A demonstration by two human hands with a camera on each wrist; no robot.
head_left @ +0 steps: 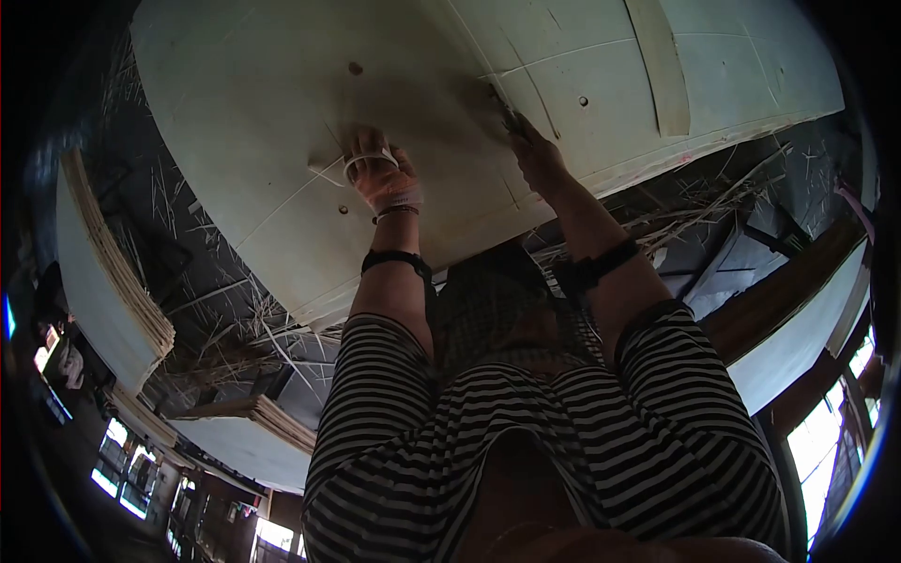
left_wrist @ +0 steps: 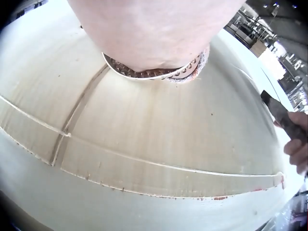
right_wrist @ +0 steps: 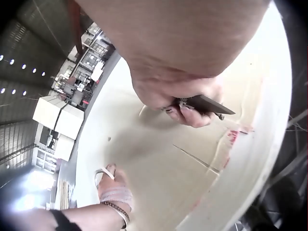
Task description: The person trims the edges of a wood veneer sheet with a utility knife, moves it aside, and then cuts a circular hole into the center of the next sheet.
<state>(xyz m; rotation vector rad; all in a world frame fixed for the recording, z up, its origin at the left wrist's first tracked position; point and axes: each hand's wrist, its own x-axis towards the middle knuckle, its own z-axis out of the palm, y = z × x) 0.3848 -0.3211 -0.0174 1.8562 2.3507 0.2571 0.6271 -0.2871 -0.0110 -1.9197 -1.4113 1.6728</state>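
Observation:
A broad pale wood veneer sheet (head_left: 441,188) lies in front of me, with joint lines, knots and small holes. My left hand (head_left: 380,178) rests on it left of centre, fingers reaching down to the surface. A white ring-shaped band (right_wrist: 99,176) loops round those fingers, and a light wrap covers the palm. In the left wrist view this hand is hidden behind the wrist. My right hand (head_left: 540,159) grips a dark-bladed knife (right_wrist: 209,105) over the sheet, right of the left hand. The knife (left_wrist: 279,113) points away from the body in the head view.
A narrow veneer strip (head_left: 660,70) lies on the sheet at the upper right. Stacked veneer sheets (head_left: 113,272) stand at the left, and another stack (head_left: 798,319) at the right. Thin wood scraps (head_left: 235,347) litter the floor under the sheet's edge.

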